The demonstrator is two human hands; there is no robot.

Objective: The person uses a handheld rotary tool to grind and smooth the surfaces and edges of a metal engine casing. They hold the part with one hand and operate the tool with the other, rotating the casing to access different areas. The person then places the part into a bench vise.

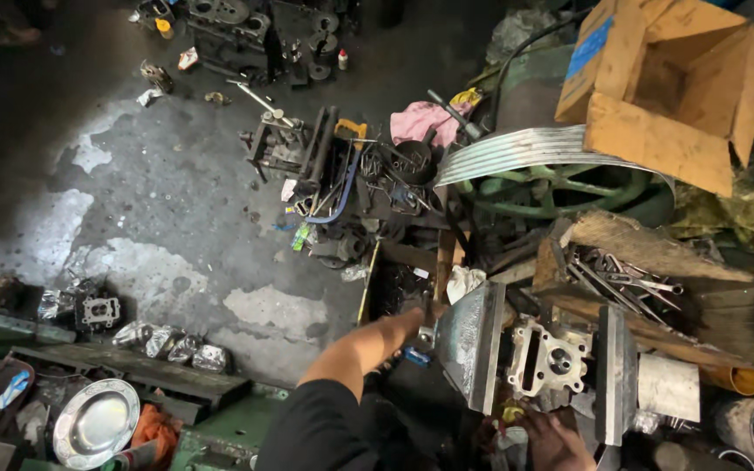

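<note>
— Left hand [407, 330] closed around the vise handle [427, 321], beside the near jaw plate [471, 344]. Right hand [553, 440] low under the vise, grip impossible to tell.

— And the piece?

— Cast metal engine part [548, 358], clamped between both steel plates. Likely heavy, rigid, sharp-edged and greasy; best taken by the solid outer body, clear of ports. Wooden tray of tools [700, 301] just behind.

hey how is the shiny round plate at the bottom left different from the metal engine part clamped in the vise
The round plate is smooth, polished and shallow, while the engine part is a blocky, dull grey casting with holes and ports. The plate lies loose and flat among clutter, away from both hands; the engine part sits gripped between the vise plates, with the left hand reaching in beside it and the right hand just below. Both are metal.
</note>
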